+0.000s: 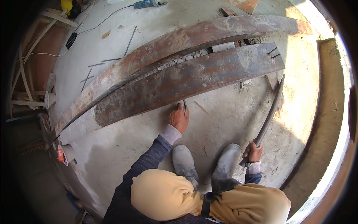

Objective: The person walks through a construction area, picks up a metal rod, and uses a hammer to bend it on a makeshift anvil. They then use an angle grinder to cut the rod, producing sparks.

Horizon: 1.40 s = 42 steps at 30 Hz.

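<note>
My left hand (179, 118) is closed around a thin, short metal rod (185, 104), right beside the near edge of a broad, rust-brown, dark-stained slab (186, 83). Whether the rod touches that edge I cannot tell. My right hand (253, 152) grips a long, dark, slightly curved bar (271, 112) near its lower end. The bar slants up to the right, its far end close to the slab's right end. Behind the slab runs a long curved rusty beam (175, 39), with broken rubble (175, 61) in the gap between them.
My boots (182, 158) stand on the grey concrete floor (126, 143). A blue angle grinder (146, 4) with a cord lies at the back. Thin rods (130, 41) lie behind the beam. A sunlit trench-like channel (328, 100) runs along the right; wooden strips (28, 102) stand left.
</note>
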{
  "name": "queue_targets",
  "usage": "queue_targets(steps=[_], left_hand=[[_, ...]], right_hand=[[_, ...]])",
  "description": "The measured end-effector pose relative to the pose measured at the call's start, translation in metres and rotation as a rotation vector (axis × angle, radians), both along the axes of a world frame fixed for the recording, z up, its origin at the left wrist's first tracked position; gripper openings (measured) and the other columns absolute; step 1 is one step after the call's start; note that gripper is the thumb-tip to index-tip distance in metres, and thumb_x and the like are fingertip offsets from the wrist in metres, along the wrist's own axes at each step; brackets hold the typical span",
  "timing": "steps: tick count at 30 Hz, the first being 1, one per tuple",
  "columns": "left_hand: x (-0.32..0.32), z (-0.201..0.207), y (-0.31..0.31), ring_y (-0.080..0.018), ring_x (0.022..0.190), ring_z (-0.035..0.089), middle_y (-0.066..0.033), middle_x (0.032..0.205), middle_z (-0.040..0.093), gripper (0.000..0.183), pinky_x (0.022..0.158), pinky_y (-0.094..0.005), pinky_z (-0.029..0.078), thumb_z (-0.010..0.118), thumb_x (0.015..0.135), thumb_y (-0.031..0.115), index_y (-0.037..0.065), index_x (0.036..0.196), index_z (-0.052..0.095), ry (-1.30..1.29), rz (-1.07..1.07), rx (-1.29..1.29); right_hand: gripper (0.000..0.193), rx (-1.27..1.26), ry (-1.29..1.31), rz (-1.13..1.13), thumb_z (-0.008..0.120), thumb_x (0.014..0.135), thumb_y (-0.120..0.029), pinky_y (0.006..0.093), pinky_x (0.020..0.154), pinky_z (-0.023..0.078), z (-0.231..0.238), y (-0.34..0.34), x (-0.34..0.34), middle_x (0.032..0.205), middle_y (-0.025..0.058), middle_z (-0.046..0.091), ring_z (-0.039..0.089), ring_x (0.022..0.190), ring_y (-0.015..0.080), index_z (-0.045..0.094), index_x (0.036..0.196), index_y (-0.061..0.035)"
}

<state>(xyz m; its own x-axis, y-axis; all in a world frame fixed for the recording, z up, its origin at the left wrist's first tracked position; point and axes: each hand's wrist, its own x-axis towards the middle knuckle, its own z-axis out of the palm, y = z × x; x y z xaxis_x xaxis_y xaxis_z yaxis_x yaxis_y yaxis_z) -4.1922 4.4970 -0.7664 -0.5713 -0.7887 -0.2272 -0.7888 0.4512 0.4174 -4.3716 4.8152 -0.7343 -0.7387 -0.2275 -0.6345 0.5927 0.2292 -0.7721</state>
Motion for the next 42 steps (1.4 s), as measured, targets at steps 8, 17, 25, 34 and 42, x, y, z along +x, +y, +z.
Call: queue_targets(steps=[8,17,25,34,42], left_hand=[[-0.019,-0.006,0.021,-0.0394,0.081,0.066,-0.0212,0.087,0.068,0.028,0.076,-0.0491,0.049,0.06,0.088,0.03,0.004,0.098,0.057,-0.043,0.199,0.046],[0.05,0.054,0.049,-0.0353,0.071,0.066,-0.017,0.073,0.066,0.018,0.071,-0.0416,0.052,0.06,0.083,0.016,-0.001,0.087,0.059,-0.06,-0.059,0.195],[0.076,0.117,0.006,-0.0148,0.069,0.064,-0.0116,0.08,0.067,0.024,0.064,-0.0279,0.054,0.06,0.094,0.015,-0.006,0.104,0.064,0.434,0.195,1.013],[0.029,0.189,-0.009,-0.0137,0.07,0.064,-0.0109,0.081,0.067,0.022,0.064,-0.0277,0.055,0.06,0.096,0.013,-0.006,0.105,0.066,0.409,-0.223,1.035],[-0.089,0.232,-0.053,-0.0114,0.067,0.063,-0.0088,0.076,0.067,0.014,0.061,-0.0257,0.053,0.06,0.092,0.005,-0.004,0.098,0.068,0.401,-0.565,0.349]], right_hand=[[0.014,0.011,0.024,0.037,0.058,0.087,-0.011,0.0327,0.03,0.04,0.003,0.009,-0.002,0.054,0.0039,0.043,0.043,0.033,0.016,0.044,0.089,-0.0064],[0.016,-0.036,0.018,0.04,0.059,0.087,-0.012,0.0328,0.031,0.04,-0.01,0.008,-0.003,0.055,0.0037,0.044,0.043,0.034,0.0156,0.045,0.091,-0.0054],[0.015,-0.04,0.01,0.035,0.059,0.087,-0.011,0.0326,0.031,0.041,0.0,0.003,0.0,0.055,0.0048,0.046,0.045,0.034,0.0163,0.045,0.086,-0.0041],[0.016,-0.06,0.013,0.011,0.058,0.085,-0.009,0.0331,0.031,0.041,-0.007,0.008,-0.002,0.054,0.0059,0.046,0.046,0.033,0.0172,0.043,0.089,-0.0029],[0.016,-0.091,0.023,0.028,0.058,0.084,-0.007,0.033,0.031,0.041,-0.006,0.011,-0.004,0.056,0.0077,0.05,0.049,0.034,0.018,0.044,0.089,-0.0005]])
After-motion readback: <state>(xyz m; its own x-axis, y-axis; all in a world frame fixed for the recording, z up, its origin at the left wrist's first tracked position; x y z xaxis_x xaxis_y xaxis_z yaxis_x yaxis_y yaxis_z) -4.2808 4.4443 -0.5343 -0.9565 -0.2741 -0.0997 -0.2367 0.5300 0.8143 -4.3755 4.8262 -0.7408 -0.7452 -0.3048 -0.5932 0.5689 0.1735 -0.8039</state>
